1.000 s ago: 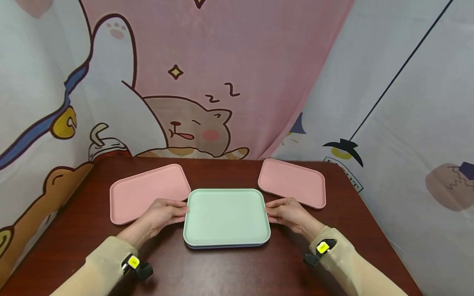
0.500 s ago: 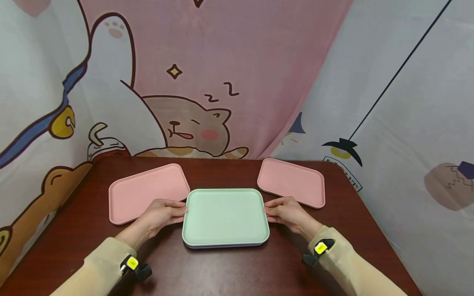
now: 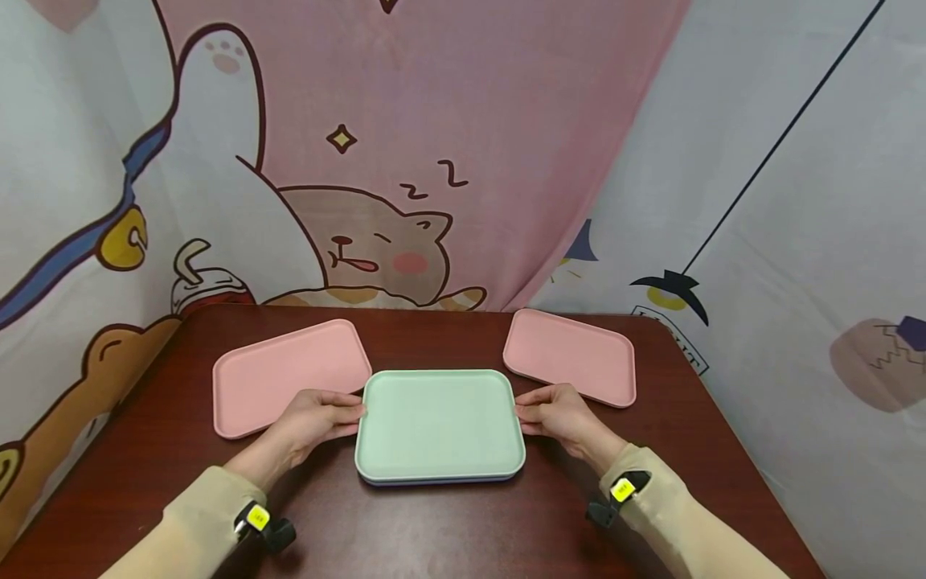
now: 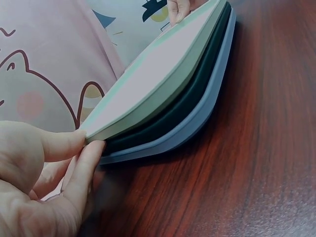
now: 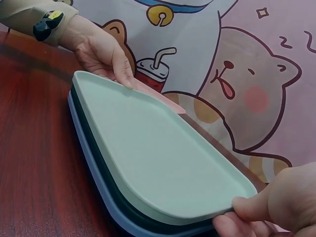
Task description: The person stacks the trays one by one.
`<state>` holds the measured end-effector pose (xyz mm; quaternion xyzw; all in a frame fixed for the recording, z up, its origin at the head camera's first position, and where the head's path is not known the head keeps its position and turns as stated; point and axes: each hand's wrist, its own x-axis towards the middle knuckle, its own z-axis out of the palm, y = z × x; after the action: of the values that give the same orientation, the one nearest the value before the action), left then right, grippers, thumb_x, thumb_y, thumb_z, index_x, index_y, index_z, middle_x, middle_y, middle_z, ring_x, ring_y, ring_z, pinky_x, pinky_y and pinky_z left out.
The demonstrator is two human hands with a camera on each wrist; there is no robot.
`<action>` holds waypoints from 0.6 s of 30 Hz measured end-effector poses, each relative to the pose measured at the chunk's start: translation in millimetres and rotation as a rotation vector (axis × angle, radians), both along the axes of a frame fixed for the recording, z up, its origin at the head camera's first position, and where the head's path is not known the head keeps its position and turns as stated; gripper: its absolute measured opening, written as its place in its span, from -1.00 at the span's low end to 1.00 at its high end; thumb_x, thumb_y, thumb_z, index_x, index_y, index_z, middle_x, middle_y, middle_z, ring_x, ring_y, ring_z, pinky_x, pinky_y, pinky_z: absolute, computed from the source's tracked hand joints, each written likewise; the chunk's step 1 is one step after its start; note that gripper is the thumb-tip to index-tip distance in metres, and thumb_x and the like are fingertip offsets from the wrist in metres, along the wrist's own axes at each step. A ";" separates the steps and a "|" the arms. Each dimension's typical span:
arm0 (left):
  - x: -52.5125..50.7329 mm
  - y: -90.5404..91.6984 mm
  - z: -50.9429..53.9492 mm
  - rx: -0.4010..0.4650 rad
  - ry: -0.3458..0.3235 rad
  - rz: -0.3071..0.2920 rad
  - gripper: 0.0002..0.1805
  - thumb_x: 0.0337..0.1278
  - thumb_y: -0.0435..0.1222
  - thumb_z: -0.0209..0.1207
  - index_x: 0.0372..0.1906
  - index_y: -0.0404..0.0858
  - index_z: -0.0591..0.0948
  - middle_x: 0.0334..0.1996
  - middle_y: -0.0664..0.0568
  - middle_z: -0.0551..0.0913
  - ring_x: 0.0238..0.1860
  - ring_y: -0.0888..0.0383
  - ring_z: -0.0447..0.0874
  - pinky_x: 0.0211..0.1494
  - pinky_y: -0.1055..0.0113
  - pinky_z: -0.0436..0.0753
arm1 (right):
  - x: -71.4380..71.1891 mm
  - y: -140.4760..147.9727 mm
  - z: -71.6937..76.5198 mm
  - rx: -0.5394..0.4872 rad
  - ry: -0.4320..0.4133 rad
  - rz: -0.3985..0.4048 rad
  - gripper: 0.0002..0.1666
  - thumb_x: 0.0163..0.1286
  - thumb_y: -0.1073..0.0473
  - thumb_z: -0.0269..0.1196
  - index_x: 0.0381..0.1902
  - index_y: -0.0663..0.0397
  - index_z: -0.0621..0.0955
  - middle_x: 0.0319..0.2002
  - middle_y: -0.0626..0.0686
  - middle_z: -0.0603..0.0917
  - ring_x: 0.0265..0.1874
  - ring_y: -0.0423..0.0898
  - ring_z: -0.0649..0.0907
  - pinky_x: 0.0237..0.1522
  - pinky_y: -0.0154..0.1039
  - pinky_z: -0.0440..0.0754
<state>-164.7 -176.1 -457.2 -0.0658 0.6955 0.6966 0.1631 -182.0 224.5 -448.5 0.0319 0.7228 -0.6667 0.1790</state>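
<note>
A light green tray (image 3: 441, 426) lies on top of a stack in the middle of the table, with a dark green tray (image 4: 197, 95) under it and a blue tray (image 4: 170, 141) at the bottom. My left hand (image 3: 318, 418) pinches the left short side of the light green tray, thumb on its rim and a finger below. On the opposite short side my right hand (image 3: 567, 418) pinches the same tray between thumb and fingers. From the head view the dark green tray is hidden.
One pink tray (image 3: 289, 378) lies at an angle behind my left hand. Another pink tray (image 3: 571, 358) lies behind my right hand, near the back edge of the dark wooden table (image 3: 448, 539). A printed cloth (image 3: 506, 121) hangs behind the table.
</note>
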 end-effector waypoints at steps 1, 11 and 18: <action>0.2 0.1 0.1 -0.002 -0.001 0.001 -0.60 0.36 -0.52 0.30 0.18 -0.71 0.55 -0.03 -0.22 0.68 -0.15 0.12 0.76 0.03 0.19 0.81 | 0.1 -0.3 0.1 0.002 0.001 -0.003 -0.69 0.44 0.52 0.29 0.07 0.67 0.61 -0.26 0.16 0.78 -0.34 -0.11 0.77 -0.23 -0.22 0.84; 1.7 0.2 -1.2 -0.001 0.005 0.021 -0.60 0.35 -0.54 0.31 0.17 -0.71 0.56 0.00 -0.25 0.67 -0.14 0.12 0.75 0.01 0.20 0.81 | 0.8 -2.1 1.4 0.031 0.015 -0.012 -0.71 0.43 0.52 0.30 0.06 0.66 0.62 -0.29 0.16 0.77 -0.36 -0.12 0.76 -0.25 -0.24 0.83; 1.2 -0.2 -2.5 0.014 0.026 0.017 -0.62 0.34 -0.53 0.31 0.15 -0.71 0.57 -0.03 -0.22 0.68 -0.15 0.14 0.76 0.01 0.21 0.81 | 0.5 -2.2 2.2 0.054 0.032 -0.009 -0.70 0.41 0.52 0.33 0.05 0.65 0.63 -0.31 0.14 0.76 -0.39 -0.14 0.75 -0.28 -0.26 0.83</action>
<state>-163.6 -176.3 -459.7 -0.0613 0.6921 0.7037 0.1485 -181.5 222.3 -446.3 0.0294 0.7431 -0.6482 0.1634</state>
